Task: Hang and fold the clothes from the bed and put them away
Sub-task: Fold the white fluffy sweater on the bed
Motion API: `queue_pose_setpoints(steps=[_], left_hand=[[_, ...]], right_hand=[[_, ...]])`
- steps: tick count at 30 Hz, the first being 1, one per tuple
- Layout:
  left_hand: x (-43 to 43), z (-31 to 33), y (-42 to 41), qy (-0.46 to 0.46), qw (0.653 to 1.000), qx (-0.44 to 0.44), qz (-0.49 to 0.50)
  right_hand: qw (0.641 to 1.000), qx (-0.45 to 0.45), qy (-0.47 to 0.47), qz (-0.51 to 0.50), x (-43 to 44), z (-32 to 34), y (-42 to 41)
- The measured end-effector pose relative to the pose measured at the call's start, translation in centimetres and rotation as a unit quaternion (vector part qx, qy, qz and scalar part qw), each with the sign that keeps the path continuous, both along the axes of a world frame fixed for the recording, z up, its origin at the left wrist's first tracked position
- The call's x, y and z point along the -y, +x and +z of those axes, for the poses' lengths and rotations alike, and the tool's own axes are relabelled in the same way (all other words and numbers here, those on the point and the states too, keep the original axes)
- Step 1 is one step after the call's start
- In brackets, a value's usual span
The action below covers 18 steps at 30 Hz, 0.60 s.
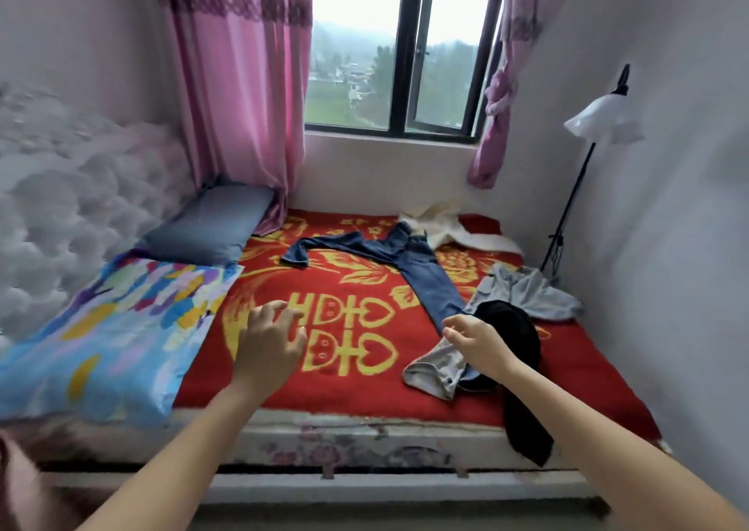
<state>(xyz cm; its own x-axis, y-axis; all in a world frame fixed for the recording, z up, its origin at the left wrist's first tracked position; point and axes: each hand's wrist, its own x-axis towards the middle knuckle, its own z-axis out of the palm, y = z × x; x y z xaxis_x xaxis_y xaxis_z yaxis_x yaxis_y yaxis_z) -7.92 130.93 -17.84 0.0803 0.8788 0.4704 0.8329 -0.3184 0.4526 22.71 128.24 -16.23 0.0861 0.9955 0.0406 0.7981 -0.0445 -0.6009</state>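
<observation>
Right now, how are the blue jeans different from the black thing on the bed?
The blue jeans lie spread flat, legs apart; the black garment is bunched up. The jeans lie on the red blanket, farther back; the black garment hangs over the bed's near edge. Both are unfolded.

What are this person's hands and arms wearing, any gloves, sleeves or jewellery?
Nothing that shows. The left hand and right hand are bare: no gloves, and no ring, watch or bracelet is visible. The left forearm and right forearm are uncovered down to the picture's bottom edge, so no sleeve appears.
</observation>
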Motion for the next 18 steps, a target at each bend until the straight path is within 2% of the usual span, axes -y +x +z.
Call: queue_pose_setpoints(steps=[3, 7, 11, 18], left_hand=[[-3.1, -1.8, 3.9, -0.053, 0.998, 0.004, -0.018], [-7.7, -3.3, 7.2, -0.073, 0.997, -0.004, -0.025], [-13.1, -3.5, 9.4, -0.077, 0.997, -0.013, -0.028], [-27.5, -3.5, 12.9, -0.083, 0.996, 0.004, -0.032]], right_hand=[[0.998, -0.011, 0.005, -0.063, -0.9, -1.3, 5.3], [0.994, 0.008, -0.002, -0.106, -3.7, -2.7, 9.8], [0.992, 0.004, -0.006, -0.125, -8.4, -3.6, 11.8], [0.992, 0.02, -0.024, -0.122, -21.4, -3.7, 14.9]])
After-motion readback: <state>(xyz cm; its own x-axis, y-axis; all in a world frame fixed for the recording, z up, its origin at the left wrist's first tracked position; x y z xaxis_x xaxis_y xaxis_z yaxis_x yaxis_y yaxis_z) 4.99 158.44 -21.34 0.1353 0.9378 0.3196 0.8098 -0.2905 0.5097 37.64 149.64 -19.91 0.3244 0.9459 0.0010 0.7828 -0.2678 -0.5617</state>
